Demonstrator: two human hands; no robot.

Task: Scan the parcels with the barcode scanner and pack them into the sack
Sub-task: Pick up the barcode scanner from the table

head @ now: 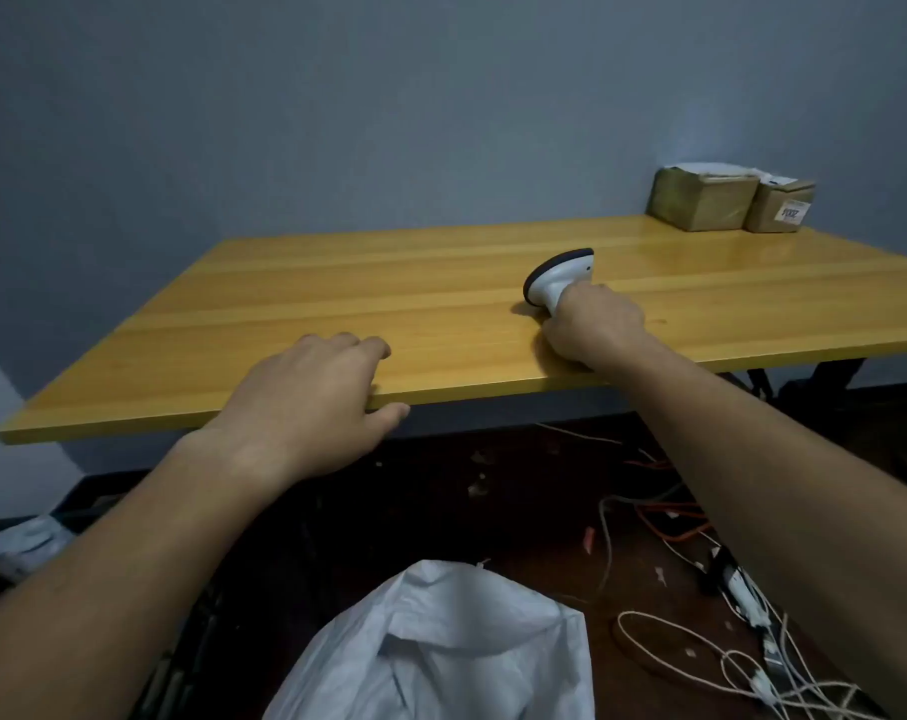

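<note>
A white barcode scanner (558, 280) with a dark rim lies on the wooden table (337, 304), and my right hand (594, 324) grips its handle near the front edge. My left hand (311, 402) rests on the table's front edge, fingers on top and thumb under the lip, holding nothing. Two brown cardboard parcels stand at the far right corner against the wall: a larger one (701, 200) and a smaller one (781, 207) with a label. A white woven sack (441, 652) stands open on the floor below me.
Tangled white and orange cables (711, 589) and a power strip lie on the dark floor at the right. A grey wall backs the table. Some light fabric (20, 545) shows at the left edge.
</note>
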